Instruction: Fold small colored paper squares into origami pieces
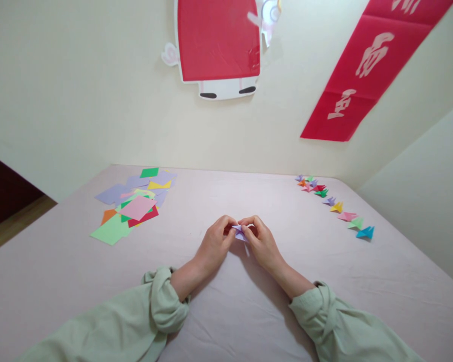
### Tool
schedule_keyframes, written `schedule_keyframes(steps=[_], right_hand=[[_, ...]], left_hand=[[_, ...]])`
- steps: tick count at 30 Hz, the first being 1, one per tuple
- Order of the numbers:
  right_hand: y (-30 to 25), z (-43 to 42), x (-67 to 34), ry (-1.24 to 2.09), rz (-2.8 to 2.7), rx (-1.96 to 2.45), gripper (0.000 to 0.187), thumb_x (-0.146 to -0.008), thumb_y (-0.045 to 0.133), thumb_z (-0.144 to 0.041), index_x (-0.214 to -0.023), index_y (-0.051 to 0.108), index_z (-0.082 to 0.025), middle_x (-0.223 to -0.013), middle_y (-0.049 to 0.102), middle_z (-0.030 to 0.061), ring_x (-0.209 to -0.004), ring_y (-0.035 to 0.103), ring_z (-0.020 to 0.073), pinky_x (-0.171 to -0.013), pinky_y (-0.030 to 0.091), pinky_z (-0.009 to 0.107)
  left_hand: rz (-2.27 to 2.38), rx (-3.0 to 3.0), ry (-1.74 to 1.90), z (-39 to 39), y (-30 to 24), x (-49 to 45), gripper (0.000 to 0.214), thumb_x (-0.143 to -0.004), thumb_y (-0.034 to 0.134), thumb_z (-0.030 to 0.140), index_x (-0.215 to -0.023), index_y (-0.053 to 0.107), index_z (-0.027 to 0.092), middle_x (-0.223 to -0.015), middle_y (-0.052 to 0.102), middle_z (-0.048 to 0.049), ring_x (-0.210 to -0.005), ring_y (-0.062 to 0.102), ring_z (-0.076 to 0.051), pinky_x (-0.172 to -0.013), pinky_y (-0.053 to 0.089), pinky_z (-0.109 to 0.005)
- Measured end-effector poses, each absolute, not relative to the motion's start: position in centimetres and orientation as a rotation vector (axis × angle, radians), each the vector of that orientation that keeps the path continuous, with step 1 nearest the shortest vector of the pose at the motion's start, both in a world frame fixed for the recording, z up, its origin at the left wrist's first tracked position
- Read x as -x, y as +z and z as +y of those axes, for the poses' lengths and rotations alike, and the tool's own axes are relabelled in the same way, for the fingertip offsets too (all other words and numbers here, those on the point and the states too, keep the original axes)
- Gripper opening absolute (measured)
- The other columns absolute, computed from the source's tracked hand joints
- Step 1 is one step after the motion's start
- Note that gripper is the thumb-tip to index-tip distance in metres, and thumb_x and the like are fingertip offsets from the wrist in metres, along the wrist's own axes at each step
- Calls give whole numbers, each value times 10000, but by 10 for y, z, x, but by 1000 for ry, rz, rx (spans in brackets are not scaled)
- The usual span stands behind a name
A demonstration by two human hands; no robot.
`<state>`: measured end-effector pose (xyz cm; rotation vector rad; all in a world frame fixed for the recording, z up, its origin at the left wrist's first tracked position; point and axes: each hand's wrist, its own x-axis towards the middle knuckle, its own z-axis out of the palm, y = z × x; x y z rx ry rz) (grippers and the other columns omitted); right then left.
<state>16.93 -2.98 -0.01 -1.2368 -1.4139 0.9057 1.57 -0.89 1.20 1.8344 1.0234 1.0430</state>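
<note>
My left hand [216, 241] and my right hand [261, 242] meet at the middle of the pale pink table [226, 311]. Both pinch a small folded piece of lilac paper [241, 233] between their fingertips, just above the surface. Each hand's fingers are curled closed on the paper. Light green sleeves are rolled up on both forearms.
A loose pile of coloured paper squares [134, 206] lies at the far left of the table. A curved row of several small folded paper shapes [335, 205] runs along the far right. Red paper decorations [217, 40] hang on the cream wall behind.
</note>
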Motion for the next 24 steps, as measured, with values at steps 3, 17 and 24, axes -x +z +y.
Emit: schedule_keyframes(steps=[3,17,24], right_hand=[[0,-30,-169,910,-1443,1247,161,-898,528,-364,-919,564,-208,-932,646,32,-735,603,160,-666,472,287],[2,-31,-168,901,-1472,1232,144,-899,519,-329,-855,563,-199,-872,635,28,-749,581,161,-684,448,279],[2,-31,-167,895,-1467,1257,127,-889,512,-308,-837,549,-198,-806,597,4,-672,532,140,-622,425,259]], left_hand=[[1046,-1782,1054,-9,12,-16,113,-880,484,203,-878,595,186,-841,639,-9,-781,591,-146,-737,457,-259],[1054,-1717,1042,-9,9,-17,165,-900,475,257,-816,595,179,-739,602,14,-695,560,-130,-665,431,-242],[989,-1706,1032,-8,8,-18,46,-837,541,198,-852,579,177,-833,637,-5,-766,613,-134,-728,485,-247]])
